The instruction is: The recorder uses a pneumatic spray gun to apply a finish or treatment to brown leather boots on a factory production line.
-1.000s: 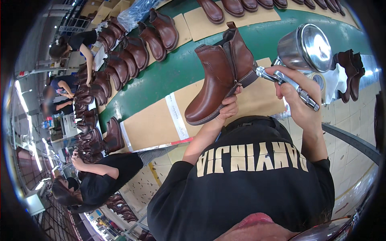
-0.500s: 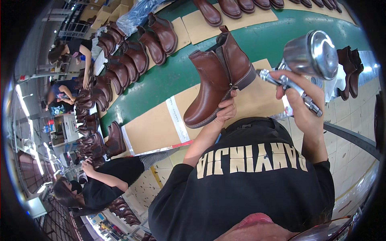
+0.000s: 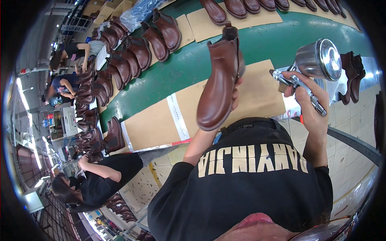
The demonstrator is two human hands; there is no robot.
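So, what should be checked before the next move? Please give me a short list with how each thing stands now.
1. Boot held: ok, the left hand grips it.
2. Spray gun held: ok, in the right hand.
3. Nozzle apart from the boot: ok, a gap shows between them.
4. Cup filled: cannot tell, its metal hides the inside.
5. Cardboard on the table: ok, it lies flat.

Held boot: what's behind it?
Behind the boot, the green work surface and cardboard show around its outline. The boot covers part of the left hand; what lies directly behind the boot's body cannot be seen.
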